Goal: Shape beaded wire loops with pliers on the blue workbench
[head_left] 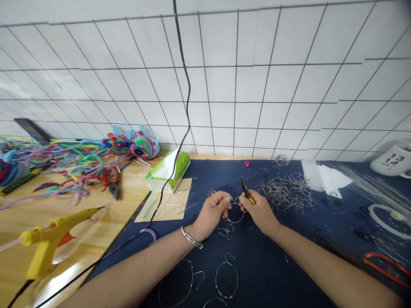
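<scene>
My left hand (212, 213) pinches a thin wire bracelet (236, 222) that has a small pink bit near its left side. Pliers (245, 189) with dark jaws and yellow handles sit in my right hand (260, 212), jaws pointing up and away. The right fingertips are also at the bracelet's right side; whether they grip the wire is hidden. Just below the left hand lies a small tangle of wire (226, 231). Nearer me rests a wire loop with pink beads (226, 297), with another wire loop (175, 304) to its left.
A heap of bent wires (285, 191) lies right of my hands on the dark blue cloth (205, 175). To the left are a tissue pack (183, 164), a yellow glue gun (41, 244) and colourful pipe cleaners (73, 164). Orange-handled scissors (385, 262) and a white mug (392, 160) stand right.
</scene>
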Demonstrator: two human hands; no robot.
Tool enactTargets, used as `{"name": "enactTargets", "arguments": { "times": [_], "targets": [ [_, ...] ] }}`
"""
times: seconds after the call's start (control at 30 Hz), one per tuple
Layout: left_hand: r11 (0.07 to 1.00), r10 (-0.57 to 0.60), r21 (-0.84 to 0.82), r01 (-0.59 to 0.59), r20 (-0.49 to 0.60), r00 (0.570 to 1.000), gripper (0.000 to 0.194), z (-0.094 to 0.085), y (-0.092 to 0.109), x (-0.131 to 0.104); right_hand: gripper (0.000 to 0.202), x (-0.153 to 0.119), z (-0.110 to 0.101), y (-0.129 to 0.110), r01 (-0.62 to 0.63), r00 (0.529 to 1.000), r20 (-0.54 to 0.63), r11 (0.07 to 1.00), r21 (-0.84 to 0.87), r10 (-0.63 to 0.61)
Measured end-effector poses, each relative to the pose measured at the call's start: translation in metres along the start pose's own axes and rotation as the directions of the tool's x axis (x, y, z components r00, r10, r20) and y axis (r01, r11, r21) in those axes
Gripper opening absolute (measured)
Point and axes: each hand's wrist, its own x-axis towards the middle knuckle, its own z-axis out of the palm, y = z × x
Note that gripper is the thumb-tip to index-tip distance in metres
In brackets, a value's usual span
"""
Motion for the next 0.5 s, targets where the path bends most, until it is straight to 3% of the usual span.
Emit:
{"name": "enactTargets", "arguments": {
  "times": [0.23, 0.5],
  "targets": [
    [0.993, 0.071, 0.096, -0.069, -0.017, 0.997, 0.019, 0.0002, 0.0013, -0.0008, 0.022, 0.0010, 0.0009, 0.0024, -0.016, 1.000, 0.015, 1.000, 0.016, 0.016],
    [1.000, 0.018, -0.007, -0.017, 0.105, 0.994, 0.026, -0.0004, 0.0062, -0.0006, 0.023, 0.0001, -0.0008, 0.0022, -0.014, 1.000, 0.025, 1.000, 0.001, 0.014]
  ]
}}
